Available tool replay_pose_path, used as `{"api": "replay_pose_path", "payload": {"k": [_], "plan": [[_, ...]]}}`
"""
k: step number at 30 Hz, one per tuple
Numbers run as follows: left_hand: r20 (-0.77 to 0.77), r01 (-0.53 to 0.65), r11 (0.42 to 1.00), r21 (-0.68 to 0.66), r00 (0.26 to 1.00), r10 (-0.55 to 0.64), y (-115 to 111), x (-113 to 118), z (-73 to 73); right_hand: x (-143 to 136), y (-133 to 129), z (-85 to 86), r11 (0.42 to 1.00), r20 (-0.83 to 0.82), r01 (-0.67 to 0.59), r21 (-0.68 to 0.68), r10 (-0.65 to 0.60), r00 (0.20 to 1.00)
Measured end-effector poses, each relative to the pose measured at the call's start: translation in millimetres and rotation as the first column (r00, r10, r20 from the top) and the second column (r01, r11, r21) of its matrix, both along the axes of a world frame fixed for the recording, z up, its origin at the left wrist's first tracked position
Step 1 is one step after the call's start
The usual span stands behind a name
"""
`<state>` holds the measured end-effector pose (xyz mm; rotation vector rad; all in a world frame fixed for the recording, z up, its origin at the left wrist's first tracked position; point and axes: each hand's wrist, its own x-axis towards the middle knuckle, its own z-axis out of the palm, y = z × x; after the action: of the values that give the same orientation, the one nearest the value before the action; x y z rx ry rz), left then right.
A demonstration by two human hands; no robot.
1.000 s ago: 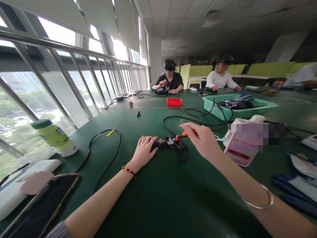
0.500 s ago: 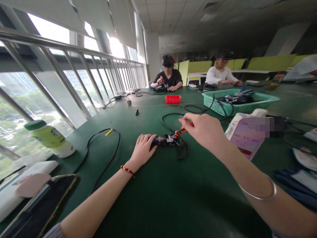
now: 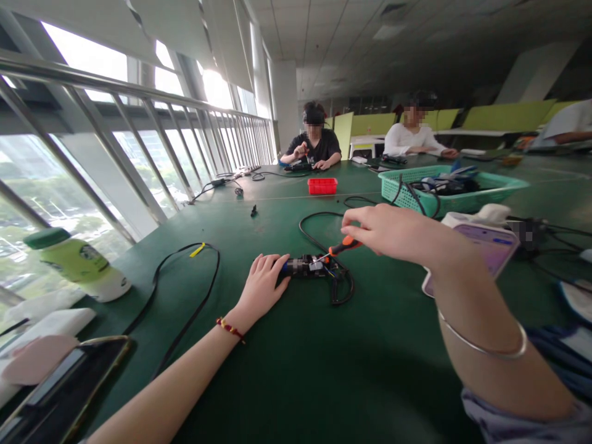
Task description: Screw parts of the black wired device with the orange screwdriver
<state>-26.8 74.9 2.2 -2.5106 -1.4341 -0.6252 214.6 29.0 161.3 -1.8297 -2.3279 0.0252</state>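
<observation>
Device (image 3: 304, 266) extends rightward from the left hand (image 3: 263, 285) curled around its end, right hand (image 3: 391, 233) closed on a screwdriver (image 3: 342, 246)

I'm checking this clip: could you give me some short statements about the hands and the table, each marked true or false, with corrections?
1. The right hand holds a screwdriver with an orange-and-black handle. True.
2. The left hand is raised well away from the black device. False: it is on one end of the device.
3. The screwdriver's shaft points toward the black device. True.
4. The red beaded bracelet is on the right wrist. False: it is on the left wrist; the right arm wears a silver bangle.
5. The red tray is to the left of the green basket in the picture. True.
</observation>
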Motion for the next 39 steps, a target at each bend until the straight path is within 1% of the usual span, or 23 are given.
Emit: {"api": "replay_pose_path", "payload": {"k": [3,5,6,8,10,12,14,17,21,24,27,28,33,35,37,39], "plan": [[0.008,0.001,1.0,0.015,1.0,-0.001,0,-1,-0.9,-10,5,2.7,1.0,-0.024,0.024,0.01,-0.023,0.999],[0.003,-0.003,1.0,0.018,1.0,0.003,0,-1,-1.2,-13,7,4.3,0.998,-0.043,0.027,0.06,-0.025,0.999],[-0.001,-0.007,1.0,0.016,1.0,0.007,0,-1,-1.2,-13,8,4.9,0.996,-0.049,0.015,0.091,-0.01,0.999],[-0.011,-0.016,1.0,0.01,1.0,0.016,-1,0,-1.1,-12,9,5.7,0.99,-0.049,-0.048,0.134,0.055,0.997],[-0.021,-0.023,1.0,0.007,1.0,0.023,-1,0,-1.1,-11,8,5.8,0.982,-0.05,-0.118,0.145,0.127,0.991],[-0.025,-0.021,1.0,0.01,0.999,0.022,-1,0,-1.3,-13,5,5.6,0.978,-0.065,-0.154,0.141,0.164,0.984],[-0.02,-0.019,1.0,0.014,1.0,0.019,-1,1,-1.7,-20,-1,5.0,0.982,-0.069,-0.131,0.135,0.141,0.988],[-0.002,-0.01,1.0,0.026,1.0,0.01,-2,0,-2.3,-33,-7,2.7,0.99,-0.032,-0.053,0.127,0.058,0.998],[0.006,-0.003,0.999,0.034,1.0,0.003,-2,0,-2.9,-40,-8,-2.6,0.969,-0.04,0.011,0.247,-0.001,0.999],[0.007,-0.004,0.999,0.034,1.0,0.004,-2,-1,-3.6,-33,-7,-5.3,0.955,-0.08,0.002,0.298,0.022,0.997],[0.018,0.005,0.999,0.044,1.0,-0.006,-1,-1,-4.0,-26,-9,-5.9,0.963,-0.133,-0.052,0.265,0.09,0.987],[0.016,0.006,0.999,0.046,1.0,-0.007,-2,-1,-3.8,-24,-10,-6.0,0.966,-0.138,-0.054,0.252,0.091,0.986],[-0.01,-0.013,0.999,0.029,1.0,0.013,-3,0,-1.5,-27,-15,-9.6,0.983,-0.042,0.029,0.181,-0.022,0.999],[-0.01,-0.011,1.0,0.025,1.0,0.011,-3,0,-1.3,-28,-14,-12.2,0.978,-0.026,0.047,0.203,-0.043,0.999],[-0.001,-0.004,1.0,0.025,1.0,0.004,-3,0,-1.8,-27,-14,-13.9,0.964,-0.031,0.047,0.261,-0.041,0.999],[0.012,0.0,1.0,0.028,1.0,0.0,-3,0,-2.3,-25,-14,-14.2,0.954,-0.057,0.018,0.298,-0.001,0.998]]}}
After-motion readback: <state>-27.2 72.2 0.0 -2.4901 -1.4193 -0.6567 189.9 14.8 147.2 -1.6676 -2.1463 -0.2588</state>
